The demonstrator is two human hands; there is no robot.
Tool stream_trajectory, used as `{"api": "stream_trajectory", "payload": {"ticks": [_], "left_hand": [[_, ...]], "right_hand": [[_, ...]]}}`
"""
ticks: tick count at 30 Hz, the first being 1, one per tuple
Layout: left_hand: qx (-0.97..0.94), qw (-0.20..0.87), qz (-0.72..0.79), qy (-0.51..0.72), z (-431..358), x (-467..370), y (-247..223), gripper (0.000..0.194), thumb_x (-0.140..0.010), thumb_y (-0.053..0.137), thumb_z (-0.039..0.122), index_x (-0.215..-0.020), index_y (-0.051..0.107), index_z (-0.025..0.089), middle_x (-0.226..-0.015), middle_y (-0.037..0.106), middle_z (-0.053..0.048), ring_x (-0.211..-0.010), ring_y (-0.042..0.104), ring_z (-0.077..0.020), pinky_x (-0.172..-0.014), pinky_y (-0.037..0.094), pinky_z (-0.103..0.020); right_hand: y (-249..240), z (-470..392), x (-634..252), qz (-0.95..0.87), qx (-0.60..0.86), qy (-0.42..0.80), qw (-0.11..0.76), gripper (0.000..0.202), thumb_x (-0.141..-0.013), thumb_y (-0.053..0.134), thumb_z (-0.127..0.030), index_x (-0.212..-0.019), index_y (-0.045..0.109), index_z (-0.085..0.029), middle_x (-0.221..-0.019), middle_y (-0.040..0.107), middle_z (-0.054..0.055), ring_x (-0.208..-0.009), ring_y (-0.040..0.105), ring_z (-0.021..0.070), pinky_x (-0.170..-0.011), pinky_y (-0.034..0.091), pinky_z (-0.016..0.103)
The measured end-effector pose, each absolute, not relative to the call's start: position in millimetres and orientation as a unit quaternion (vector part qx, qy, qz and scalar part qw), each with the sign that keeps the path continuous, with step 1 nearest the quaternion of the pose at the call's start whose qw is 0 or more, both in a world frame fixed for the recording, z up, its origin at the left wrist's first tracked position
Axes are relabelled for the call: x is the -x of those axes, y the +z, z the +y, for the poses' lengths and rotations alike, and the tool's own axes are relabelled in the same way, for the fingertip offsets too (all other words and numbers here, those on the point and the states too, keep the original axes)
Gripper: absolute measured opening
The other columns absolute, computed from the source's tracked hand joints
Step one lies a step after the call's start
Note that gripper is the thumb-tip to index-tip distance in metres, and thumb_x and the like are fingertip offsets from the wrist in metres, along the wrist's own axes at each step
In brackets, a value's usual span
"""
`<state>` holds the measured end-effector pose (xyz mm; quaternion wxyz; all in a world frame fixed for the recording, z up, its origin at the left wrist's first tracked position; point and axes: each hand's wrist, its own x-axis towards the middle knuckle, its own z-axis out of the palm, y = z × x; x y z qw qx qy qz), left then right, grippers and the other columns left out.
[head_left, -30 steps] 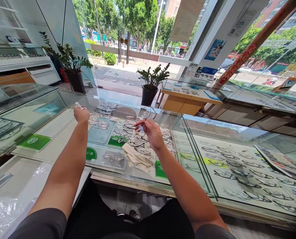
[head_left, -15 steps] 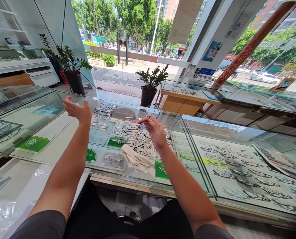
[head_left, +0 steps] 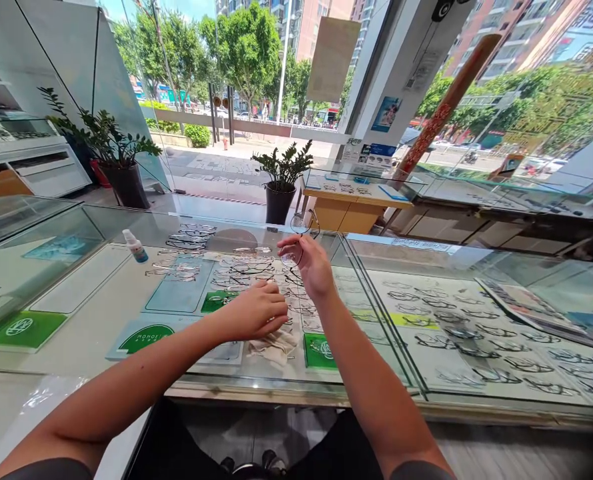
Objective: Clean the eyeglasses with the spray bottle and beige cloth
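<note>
In my right hand (head_left: 317, 268) is a pair of thin-framed eyeglasses (head_left: 301, 223), held up over the glass counter between the thumb and fingers. One lens shows below the fingers and the other above them. My left hand (head_left: 259, 310) hovers palm down just above a crumpled beige cloth (head_left: 276, 348), its fingers loosely extended and nothing visible in them. Part of the cloth is hidden by this hand. On the countertop to the left stands a small spray bottle (head_left: 135, 247) with a white top and blue liquid.
Many eyeglass frames lie in rows in the display counter (head_left: 306, 390). Green cards (head_left: 321, 350) sit among them. A magazine (head_left: 524, 313) lies at the right. Potted plants (head_left: 280, 197) and a wooden table (head_left: 346, 212) stand beyond.
My left hand has come from the far left across to the cloth. The spray bottle now shows where that hand was. My right hand still holds the eyeglasses; the view has shifted.
</note>
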<state>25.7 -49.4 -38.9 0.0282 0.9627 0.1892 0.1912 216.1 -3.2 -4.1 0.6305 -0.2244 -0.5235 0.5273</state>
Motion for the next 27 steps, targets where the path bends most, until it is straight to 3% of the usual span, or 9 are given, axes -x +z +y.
{"api": "stream_trajectory", "payload": {"ticks": [4, 7, 11, 14, 16, 22, 27], "left_hand": [[-0.979, -0.005, 0.175, 0.103, -52, -30, -52, 0.045, -0.093, 0.082, 0.062, -0.089, 0.073, 0.018, -0.095, 0.073, -0.008, -0.093, 0.057, -0.0272, -0.085, 0.037, -0.043], [-0.981, 0.028, 0.174, 0.085, -53, -32, -54, 0.033, -0.096, 0.082, 0.047, -0.083, 0.071, 0.018, -0.092, 0.072, -0.008, -0.093, 0.058, -0.0265, -0.085, 0.037, -0.041], [-0.953, 0.209, 0.189, 0.106, -55, -29, -43, 0.020, -0.101, 0.071, 0.035, -0.091, 0.066, 0.019, -0.085, 0.066, -0.003, -0.085, 0.058, -0.0221, -0.077, 0.038, -0.035], [-0.882, 0.377, 0.249, 0.131, -49, -22, -33, 0.024, -0.105, 0.061, 0.041, -0.095, 0.062, 0.020, -0.081, 0.061, 0.000, -0.074, 0.052, -0.0174, -0.070, 0.035, -0.031], [-0.827, 0.450, 0.281, 0.185, -43, -16, -30, 0.031, -0.106, 0.058, 0.048, -0.095, 0.063, 0.019, -0.087, 0.062, 0.000, -0.078, 0.053, -0.0170, -0.073, 0.038, -0.030], [-0.580, 0.649, 0.331, 0.364, -21, -10, -37, 0.049, -0.088, 0.084, 0.063, -0.105, 0.075, 0.018, -0.094, 0.072, -0.003, -0.083, 0.062, -0.0165, -0.073, 0.046, -0.025], [-0.474, 0.703, 0.291, 0.443, -16, -10, -36, 0.063, -0.072, 0.099, 0.066, -0.108, 0.083, 0.016, -0.096, 0.080, -0.006, -0.086, 0.070, -0.0168, -0.080, 0.054, -0.024]], "right_hand": [[-5, -4, -216, -0.526, 0.229, 0.527, 0.627, 0.028, -0.097, 0.073, -0.048, -0.093, 0.086, -0.024, -0.098, 0.084, 0.004, -0.085, 0.074, 0.0183, -0.087, 0.057, 0.034], [-6, -4, -216, -0.531, 0.226, 0.526, 0.625, 0.027, -0.098, 0.072, -0.047, -0.093, 0.086, -0.024, -0.098, 0.084, 0.004, -0.085, 0.074, 0.0185, -0.088, 0.057, 0.034], [-7, -4, -216, -0.542, 0.228, 0.521, 0.619, 0.028, -0.100, 0.069, -0.046, -0.096, 0.085, -0.024, -0.097, 0.084, 0.005, -0.084, 0.073, 0.0189, -0.089, 0.056, 0.035], [-5, -5, -216, -0.538, 0.232, 0.521, 0.621, 0.028, -0.098, 0.070, -0.048, -0.094, 0.085, -0.024, -0.096, 0.084, 0.005, -0.084, 0.073, 0.0197, -0.088, 0.057, 0.036], [-2, -6, -217, -0.532, 0.231, 0.524, 0.624, 0.028, -0.097, 0.071, -0.048, -0.093, 0.085, -0.024, -0.096, 0.084, 0.005, -0.084, 0.073, 0.0198, -0.087, 0.057, 0.036], [4, -12, -218, -0.538, 0.230, 0.524, 0.619, 0.029, -0.099, 0.067, -0.046, -0.094, 0.086, -0.024, -0.099, 0.084, 0.005, -0.087, 0.074, 0.0198, -0.088, 0.056, 0.035], [0, -14, -213, -0.550, 0.246, 0.517, 0.609, 0.030, -0.099, 0.065, -0.045, -0.093, 0.087, -0.025, -0.104, 0.084, 0.006, -0.098, 0.074, 0.0212, -0.093, 0.055, 0.034]]}}
